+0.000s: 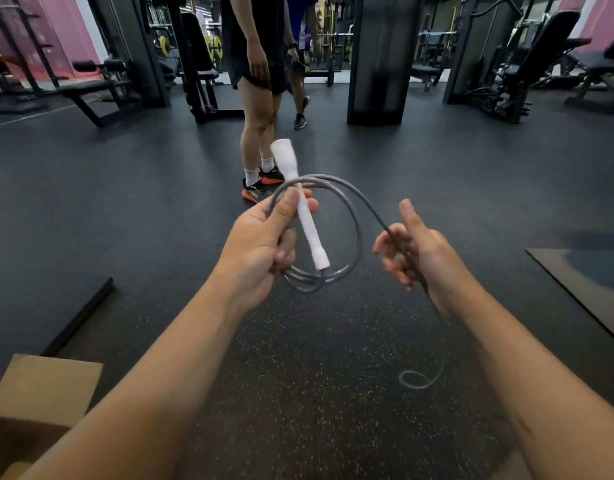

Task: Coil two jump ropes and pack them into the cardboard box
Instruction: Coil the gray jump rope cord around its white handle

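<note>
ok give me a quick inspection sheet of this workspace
surface: dark speckled gym floor; black mat at right.
job's things: grey rope partly coiled, white handle lying across the loops; its tail trails onto the floor; box open at lower left.
clutter: nothing seen.
grippers: left hand grips coil and handle; right hand holds the rope's free run.
cables: nothing seen besides the rope.
surroundings: a person standing ahead; weight machines and a bench behind.
</note>
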